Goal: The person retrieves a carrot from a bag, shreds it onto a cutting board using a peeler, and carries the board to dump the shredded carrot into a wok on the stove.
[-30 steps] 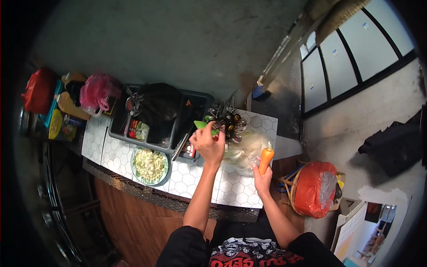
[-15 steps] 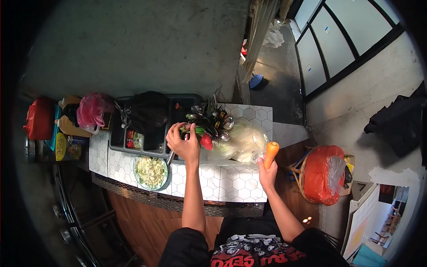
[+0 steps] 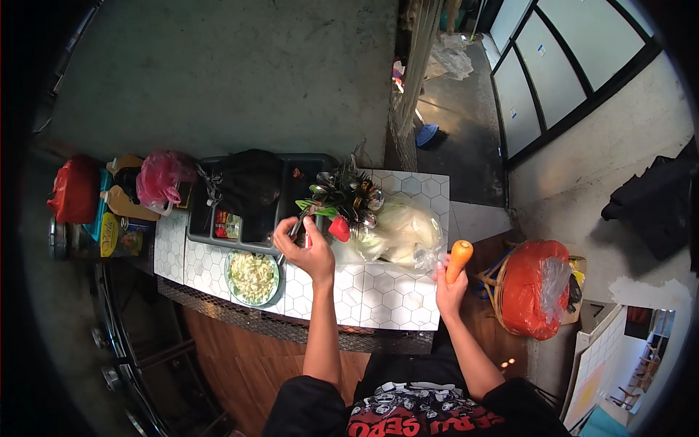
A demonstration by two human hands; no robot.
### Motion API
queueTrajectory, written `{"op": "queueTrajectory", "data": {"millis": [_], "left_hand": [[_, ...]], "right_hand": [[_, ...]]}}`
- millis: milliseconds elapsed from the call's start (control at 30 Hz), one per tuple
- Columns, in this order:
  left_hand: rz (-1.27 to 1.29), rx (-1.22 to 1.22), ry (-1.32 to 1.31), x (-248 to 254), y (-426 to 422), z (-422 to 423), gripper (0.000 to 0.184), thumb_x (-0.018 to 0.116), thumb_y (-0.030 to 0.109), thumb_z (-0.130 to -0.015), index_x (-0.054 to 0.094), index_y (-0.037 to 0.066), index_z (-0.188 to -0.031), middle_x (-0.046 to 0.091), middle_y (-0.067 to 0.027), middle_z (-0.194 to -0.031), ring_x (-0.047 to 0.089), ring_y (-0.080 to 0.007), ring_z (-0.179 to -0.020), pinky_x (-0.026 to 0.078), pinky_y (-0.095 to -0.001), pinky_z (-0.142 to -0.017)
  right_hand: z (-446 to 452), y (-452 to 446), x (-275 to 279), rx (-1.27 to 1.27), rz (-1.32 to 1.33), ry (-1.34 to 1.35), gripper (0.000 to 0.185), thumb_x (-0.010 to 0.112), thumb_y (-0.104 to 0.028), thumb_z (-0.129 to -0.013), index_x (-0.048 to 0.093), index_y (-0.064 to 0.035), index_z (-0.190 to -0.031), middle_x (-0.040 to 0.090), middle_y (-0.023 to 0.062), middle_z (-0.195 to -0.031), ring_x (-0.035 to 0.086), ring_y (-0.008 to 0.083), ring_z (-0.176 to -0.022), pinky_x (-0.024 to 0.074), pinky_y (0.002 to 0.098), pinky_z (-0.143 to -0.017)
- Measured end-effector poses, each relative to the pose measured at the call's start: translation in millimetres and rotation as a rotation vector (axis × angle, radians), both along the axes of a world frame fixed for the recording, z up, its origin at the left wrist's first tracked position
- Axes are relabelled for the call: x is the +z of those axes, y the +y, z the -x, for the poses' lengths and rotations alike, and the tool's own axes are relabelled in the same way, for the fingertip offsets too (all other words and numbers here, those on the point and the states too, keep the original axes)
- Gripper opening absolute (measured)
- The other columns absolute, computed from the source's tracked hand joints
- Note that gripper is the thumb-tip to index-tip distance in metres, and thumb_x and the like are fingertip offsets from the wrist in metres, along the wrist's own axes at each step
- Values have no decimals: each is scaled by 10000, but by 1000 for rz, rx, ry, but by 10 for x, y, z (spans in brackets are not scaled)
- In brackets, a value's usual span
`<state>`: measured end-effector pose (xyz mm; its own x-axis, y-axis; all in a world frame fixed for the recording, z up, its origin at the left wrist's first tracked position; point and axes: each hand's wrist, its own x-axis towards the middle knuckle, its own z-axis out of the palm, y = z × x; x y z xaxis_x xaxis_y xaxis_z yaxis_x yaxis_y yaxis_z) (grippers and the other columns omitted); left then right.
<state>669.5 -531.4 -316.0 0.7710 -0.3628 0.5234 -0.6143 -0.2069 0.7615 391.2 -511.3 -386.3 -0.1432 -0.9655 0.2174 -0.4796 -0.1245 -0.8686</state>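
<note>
My right hand [image 3: 451, 290] is closed around a whole orange carrot [image 3: 459, 258], held upright at the counter's right edge. My left hand [image 3: 306, 251] is in front of the cutlery bunch [image 3: 353, 197], thumb and fingers curled about a thin metal utensil [image 3: 282, 258] whose exact kind I cannot make out. Beside that bunch are a red object [image 3: 339, 229] and green leaf-like pieces [image 3: 320, 211]. A clear plastic bag [image 3: 408, 233] with pale contents lies between my hands. To the left stands a bowl [image 3: 275, 285] of chopped pale-green vegetable.
A dark compartment tray [image 3: 198, 231] stands at the back, a black bag [image 3: 251, 182] on it. Pink [image 3: 164, 178] and red bags [image 3: 75, 191] are at the far left. A red-covered basket [image 3: 528, 288] stands right of the hexagon-tiled counter [image 3: 393, 298].
My left hand has drawn back slightly from the cutlery, and the thin utensil shows more clearly. The carrot in my right hand has shifted a little right and down. The view has moved slightly.
</note>
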Motion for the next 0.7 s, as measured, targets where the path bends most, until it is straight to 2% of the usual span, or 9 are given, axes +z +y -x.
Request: {"op": "queueTrajectory", "data": {"millis": [67, 100, 200, 267, 367, 400, 467, 533, 700], "left_hand": [[70, -84, 114, -36, 89, 181, 154, 667, 107, -903, 540, 20, -906, 521, -66, -889, 498, -207, -843, 403, -328, -761], [100, -174, 198, -33, 166, 340, 148, 663, 109, -907, 543, 23, -897, 510, -55, -843, 495, -199, -814, 398, -322, -745], [-132, -824, 404, 191, 399, 916, 285, 739, 112, -815, 616, 22, -1056, 628, -119, -1020, 596, -230, -895, 457, -356, -835], [-194, -1074, 594, 342, 463, 1273, 370, 748, 139, -850, 566, 18, -1148, 635, -103, -1023, 625, -191, -993, 485, -334, -882], [-95, -1019, 1447, 251, 610, 1561, 251, 707, 169, -916, 559, 45, -1077, 638, -62, -920, 653, -148, -855, 521, -289, -795], [-80, -988, 1515, 317, 630, 1589, 226, 682, 190, -937, 563, 42, -1059, 638, -68, -895, 654, -161, -835, 527, -302, -772], [-32, -937, 1537, 169, 725, 1634, 255, 634, 283, -972, 556, 53, -1049, 653, -92, -847, 669, -199, -850, 544, -338, -761], [25, -892, 1543, 116, 777, 1684, 423, 517, 481, -1004, 546, 59, -978, 623, -96, -755, 669, -231, -813, 543, -368, -769], [-89, -818, 1558, 265, 920, 2124, 434, 507, 491, -990, 534, 64, -922, 598, -85, -713, 643, -219, -728, 496, -338, -697]], "right_hand": [[92, 97, 54, 9, -356, -208, 194, 661, -128, -937, 558, 0, -1041, 586, 37, -851, 572, 114, -751, 477, 282, -695], [26, 114, 225, 11, -207, -132, 158, 663, -101, -927, 543, -29, -1001, 521, -22, -714, 525, 61, -686, 451, 246, -643], [92, 304, 502, 240, -443, -397, 159, 668, -92, -896, 581, 0, -993, 586, 18, -827, 551, 113, -737, 472, 282, -694], [97, 417, 670, 421, -519, -475, 269, 623, -82, -911, 528, 3, -1148, 577, 39, -934, 536, 92, -817, 462, 273, -754], [150, 547, 900, 581, -386, -296, 415, 601, -138, -947, 450, 5, -1306, 547, 31, -869, 533, 92, -766, 457, 254, -713], [187, 598, 910, 595, -316, -285, 437, 584, -168, -974, 425, 1, -1344, 531, 23, -827, 522, 84, -714, 449, 235, -661], [415, 629, 1088, 691, -960, -729, 407, 518, -230, -1030, 417, -11, -1358, 476, -10, -744, 429, 48, -595, 372, 194, -532], [541, 748, 1121, 664, -980, -759, 350, 454, -280, -1062, 452, -26, -1302, 423, -35, -701, 341, 19, -547, 290, 175, -467], [927, 1068, 1094, 603, -1026, -759, 309, 426, -322, -1071, 526, -35, -1126, 379, -54, -670, 318, 17, -522, 280, 180, -455]]}}
